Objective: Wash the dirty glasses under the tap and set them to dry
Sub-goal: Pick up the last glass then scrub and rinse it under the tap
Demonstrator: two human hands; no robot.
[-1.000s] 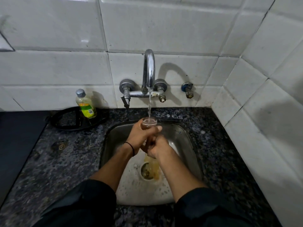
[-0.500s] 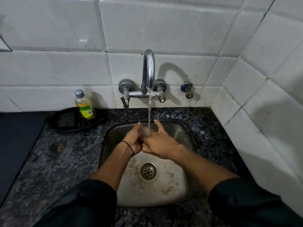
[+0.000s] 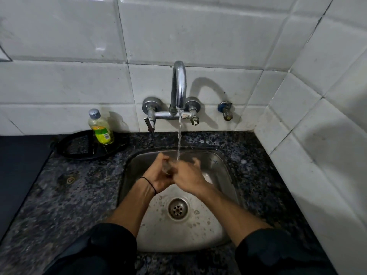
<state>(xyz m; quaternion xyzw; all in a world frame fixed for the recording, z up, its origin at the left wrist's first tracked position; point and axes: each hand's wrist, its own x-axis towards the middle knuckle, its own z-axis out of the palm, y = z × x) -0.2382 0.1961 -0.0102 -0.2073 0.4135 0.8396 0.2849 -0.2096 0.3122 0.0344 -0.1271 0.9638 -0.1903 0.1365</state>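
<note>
Glass (image 3: 167, 168) — small, clear, wet; held near the sink's (image 3: 218, 167) back edge under the tap (image 3: 178, 82) stream. Left hand (image 3: 156, 173) curls round it; right hand (image 3: 188, 175) lies against it, grip unclear. Risk: wet fingers slip — glass likely drops, chips on steel.

One glass (image 3: 167, 168) in the sink (image 3: 219, 167) and two hands on it: the left hand (image 3: 157, 176) and the right hand (image 3: 188, 178). One black wristband (image 3: 149, 183). One arched tap (image 3: 178, 84) with one stream of water (image 3: 179, 139), and one spare wall valve (image 3: 225, 111) beside it. One drain (image 3: 178, 209). On the counter there is one dish-soap bottle (image 3: 101, 129) and one black tray (image 3: 79, 148).
</note>
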